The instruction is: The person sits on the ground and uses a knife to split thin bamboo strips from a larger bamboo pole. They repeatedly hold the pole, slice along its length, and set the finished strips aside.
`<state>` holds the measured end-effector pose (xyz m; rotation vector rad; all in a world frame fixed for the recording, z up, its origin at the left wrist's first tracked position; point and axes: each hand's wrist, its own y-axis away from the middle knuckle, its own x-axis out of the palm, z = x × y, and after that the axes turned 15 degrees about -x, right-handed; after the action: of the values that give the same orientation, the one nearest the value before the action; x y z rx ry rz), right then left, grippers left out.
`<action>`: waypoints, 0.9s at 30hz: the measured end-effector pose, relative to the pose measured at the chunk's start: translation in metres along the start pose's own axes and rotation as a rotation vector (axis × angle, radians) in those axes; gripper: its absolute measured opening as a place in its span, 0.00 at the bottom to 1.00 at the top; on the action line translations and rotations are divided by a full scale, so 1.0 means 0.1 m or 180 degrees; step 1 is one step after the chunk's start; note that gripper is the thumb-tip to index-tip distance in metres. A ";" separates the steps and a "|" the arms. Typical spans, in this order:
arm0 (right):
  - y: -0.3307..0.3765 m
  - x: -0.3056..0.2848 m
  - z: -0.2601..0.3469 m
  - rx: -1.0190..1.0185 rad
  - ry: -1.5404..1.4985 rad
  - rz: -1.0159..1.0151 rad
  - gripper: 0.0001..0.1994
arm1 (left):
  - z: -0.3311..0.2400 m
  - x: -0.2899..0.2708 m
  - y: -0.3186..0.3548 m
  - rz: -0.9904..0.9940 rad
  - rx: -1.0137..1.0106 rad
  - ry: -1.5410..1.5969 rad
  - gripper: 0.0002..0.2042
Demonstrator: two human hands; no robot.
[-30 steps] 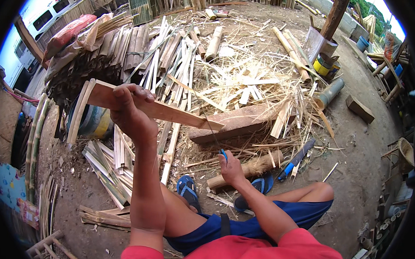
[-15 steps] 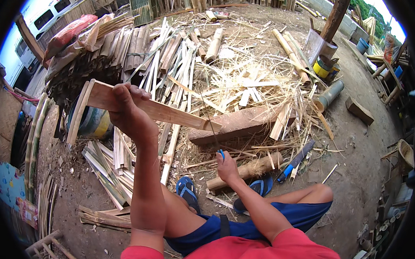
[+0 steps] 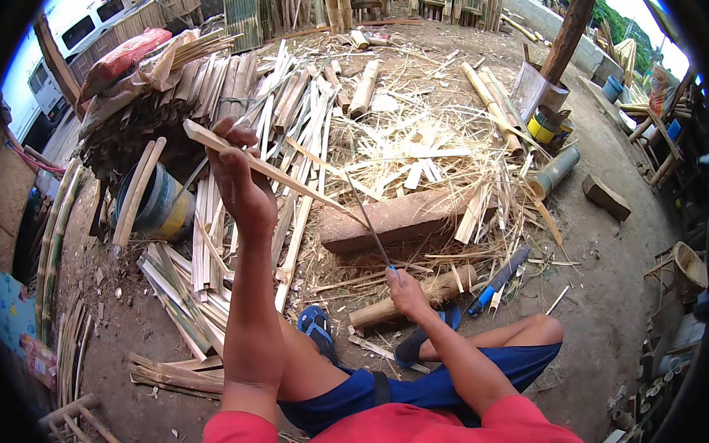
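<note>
My left hand [image 3: 242,187] is raised at the left of centre, its fingers closed round a split bamboo strip [image 3: 308,191]. The strip slants down to the right, with its narrow edge toward me. Low in the middle, my right hand [image 3: 407,295] grips a knife [image 3: 381,245] with a thin dark blade and a bit of blue at the handle. The blade points up and left, crossing by the strip's lower end; whether they touch I cannot tell. Beyond the hands lies a thick brown wooden beam [image 3: 362,228]. A round log [image 3: 374,312] rests before my feet.
A second, broad blade with a blue handle [image 3: 491,291] lies right of the log. Pale shavings [image 3: 422,153] cover the ground ahead. Split strips [image 3: 197,309] lie at left, beside a bucket [image 3: 174,212]. A bamboo section [image 3: 556,172] and a wood block [image 3: 607,196] are at right.
My left hand has turned the strip from its broad face to its narrow edge. My right hand has shifted slightly right and down, with the knife still in it.
</note>
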<state>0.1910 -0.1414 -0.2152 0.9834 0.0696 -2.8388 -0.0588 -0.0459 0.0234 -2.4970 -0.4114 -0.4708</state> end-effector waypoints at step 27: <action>-0.28 0.07 0.03 0.1046 -0.0629 0.0545 0.28 | -0.01 0.21 0.03 0.0244 -0.0028 0.0001 0.20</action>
<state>0.1798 -0.1147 -0.2166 0.7109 -0.4907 -2.8203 -0.0395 -0.0447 0.0310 -2.5112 -0.3129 -0.4432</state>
